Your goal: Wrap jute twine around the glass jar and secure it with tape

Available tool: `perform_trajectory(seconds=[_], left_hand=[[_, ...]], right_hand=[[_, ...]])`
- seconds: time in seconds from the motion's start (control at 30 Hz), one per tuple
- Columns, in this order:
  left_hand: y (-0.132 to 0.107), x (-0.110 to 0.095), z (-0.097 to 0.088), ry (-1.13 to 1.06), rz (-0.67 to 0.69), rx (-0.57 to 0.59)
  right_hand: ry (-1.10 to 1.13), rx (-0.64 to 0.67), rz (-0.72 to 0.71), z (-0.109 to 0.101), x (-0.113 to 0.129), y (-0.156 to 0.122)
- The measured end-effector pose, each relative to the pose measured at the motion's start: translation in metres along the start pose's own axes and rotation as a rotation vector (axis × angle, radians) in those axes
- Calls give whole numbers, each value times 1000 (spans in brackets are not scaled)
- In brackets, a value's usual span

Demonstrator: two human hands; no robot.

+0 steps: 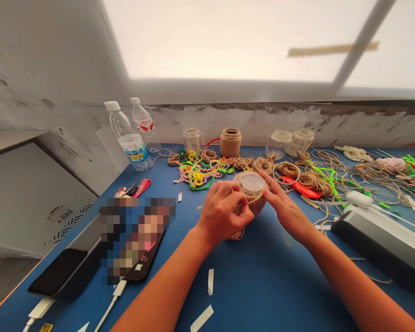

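Observation:
A glass jar (251, 183) wrapped in brown jute twine is in front of me, its round clear glass end facing up and tilted toward me. My left hand (224, 210) is closed at the jar's left side, pinching a strand of twine (254, 200) against the wrapped edge. Against the right side rests my right hand (283, 207), its fingers long and its thumb near the front, gripping the jar. Below my left hand a small bundle of twine (238, 234) shows in part. The jar's underside is hidden by my hands.
Behind lie coloured braided cords (198, 173), twine coils (263, 163), a red cutter (302, 187), a wrapped jar (230, 143) and bare glass jars (300, 140). Two bottles (133, 147) and phones (138, 258) are left. A dark box-shaped device (380, 244) stands right. Paper strips (210, 281) lie nearer.

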State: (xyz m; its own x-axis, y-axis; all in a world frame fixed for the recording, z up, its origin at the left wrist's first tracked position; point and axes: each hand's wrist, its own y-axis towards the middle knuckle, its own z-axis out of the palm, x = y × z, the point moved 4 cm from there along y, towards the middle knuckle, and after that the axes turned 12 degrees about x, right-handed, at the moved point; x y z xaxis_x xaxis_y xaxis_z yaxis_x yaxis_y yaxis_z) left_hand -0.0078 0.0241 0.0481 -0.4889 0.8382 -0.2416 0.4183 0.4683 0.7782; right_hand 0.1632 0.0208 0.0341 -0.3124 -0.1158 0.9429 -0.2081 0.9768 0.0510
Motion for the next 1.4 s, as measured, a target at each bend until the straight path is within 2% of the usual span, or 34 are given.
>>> perform_trajectory(seconds=[0.13,0.33,0.53,0.63,0.73,0.97,1.03,1.13,1.23,1.4], left_hand=[[2,-3,-4,-108,-18,53],[-2,0,-2,-270,-178,111],[-1,1,-1,-347,-259,173],[1,3,-2,-352,-330,149],[2,3,-5,-373,-334,94],[1,9,-3,-586,-441,61],[1,8,-1,-602,-417,105],[1,0,3,-598,-335,242],[-1,-5,6,-566,-327,351],[-1,-5,6,-539,-339,378]], right_hand=[[-32,2,-2,0,-1,0],[-24,-2,-14,1,-1,0],[-15,-19,-28,5,-1,0],[10,-25,-32,6,-3,1],[5,-38,-35,6,-3,2],[11,-57,-23,8,-2,1],[16,-78,-33,9,-3,2],[14,-113,-54,10,-4,3],[22,-137,-61,12,-5,3],[42,-148,-56,12,-5,4]])
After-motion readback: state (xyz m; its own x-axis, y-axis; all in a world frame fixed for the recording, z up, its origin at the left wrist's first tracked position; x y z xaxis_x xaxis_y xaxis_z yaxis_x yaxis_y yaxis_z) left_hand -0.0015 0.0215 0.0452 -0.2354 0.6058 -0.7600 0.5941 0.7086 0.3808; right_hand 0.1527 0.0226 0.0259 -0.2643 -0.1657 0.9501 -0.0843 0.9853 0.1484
